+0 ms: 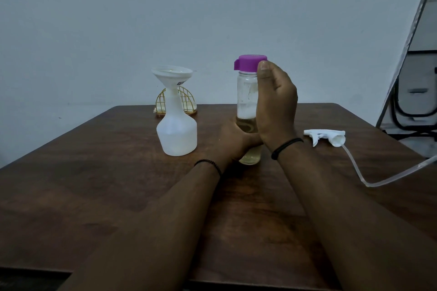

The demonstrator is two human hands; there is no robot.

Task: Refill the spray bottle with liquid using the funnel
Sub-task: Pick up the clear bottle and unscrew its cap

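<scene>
Left hand (233, 140) gripping the clear bottle (247, 92) low at frame centre, right hand (275, 104) at its purple cap (251, 62), thumb on the rim, fingers hidden so grip unclear, white spray bottle (176, 132) with funnel (172, 75) seated just left, sprayer head (325, 137) lying right

1. Table (94, 184): bears every item below.
2. Spray bottle (176, 134): upright, left of centre.
3. Funnel (172, 77): seated in the spray bottle's neck.
4. Wire rack (186, 101): behind the spray bottle, at the table's far edge.
5. Liquid bottle (247, 92): upright, right of the spray bottle, apart from it; cap (250, 62) on top.
6. Left hand (234, 142): around the liquid bottle's lower part.
7. Right hand (275, 101): beside the liquid bottle's upper part, thumb at the cap.
8. Spray head (326, 137): lying right of the liquid bottle; its tube (378, 183) trails right.
</scene>
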